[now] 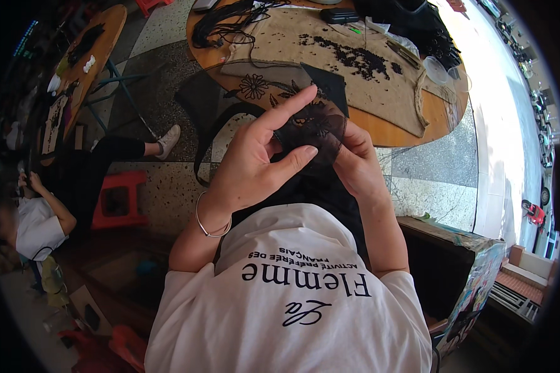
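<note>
A piece of sheer black fabric [311, 127] with dark embroidery is stretched between my two hands, above my lap. My left hand [252, 155] grips its left side, the thumb laid across the front and the index finger stretched along the upper edge. On the other side, my right hand [358, 161] pinches the fabric's right edge with bent fingers; whether a needle is in that pinch cannot be made out. More of the sheer cloth spreads over the table edge, showing a stitched black flower [253, 86]. A black strap [208, 133] hangs down on the left.
Ahead stands a round wooden table [386, 135] covered partly by a beige cloth [280, 40]. Small black beads [361, 59], black cords [227, 22], tweezers-like tools [404, 54] and a see-through round container [435, 70] lie there. A seated person [43, 217] and red stool [118, 199] are left.
</note>
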Motion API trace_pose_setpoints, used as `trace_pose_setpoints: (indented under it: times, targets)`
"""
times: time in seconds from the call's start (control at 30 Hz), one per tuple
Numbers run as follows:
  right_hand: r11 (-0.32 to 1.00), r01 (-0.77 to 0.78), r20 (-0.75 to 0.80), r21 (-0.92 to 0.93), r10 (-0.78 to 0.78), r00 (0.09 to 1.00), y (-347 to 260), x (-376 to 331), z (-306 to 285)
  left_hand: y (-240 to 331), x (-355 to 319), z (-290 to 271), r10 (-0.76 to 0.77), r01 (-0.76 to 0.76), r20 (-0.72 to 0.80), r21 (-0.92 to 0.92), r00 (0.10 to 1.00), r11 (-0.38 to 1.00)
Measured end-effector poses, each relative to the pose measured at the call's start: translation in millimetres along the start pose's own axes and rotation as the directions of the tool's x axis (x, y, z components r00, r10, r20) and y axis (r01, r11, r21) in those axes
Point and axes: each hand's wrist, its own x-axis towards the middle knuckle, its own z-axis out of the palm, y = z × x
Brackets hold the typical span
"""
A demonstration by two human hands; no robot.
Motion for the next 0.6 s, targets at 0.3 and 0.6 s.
trace_pose_setpoints:
  times: [0.3,0.6]
  targets:
    - [0.999,-0.045,-0.071,0.004,0.046,0.996,-5.6,-0.3,9.8,-2.0,0.4,-1.1,-0.001,0.001,0.006,-0.042,1.000,0.999]
    - [1.000,-0.011,-0.026,0.026,0.011,1.000,-3.4,-1.4,3.8,0.0,-1.0,0.4,0.014,-0.013,0.078,-0.009,0.997,1.000]
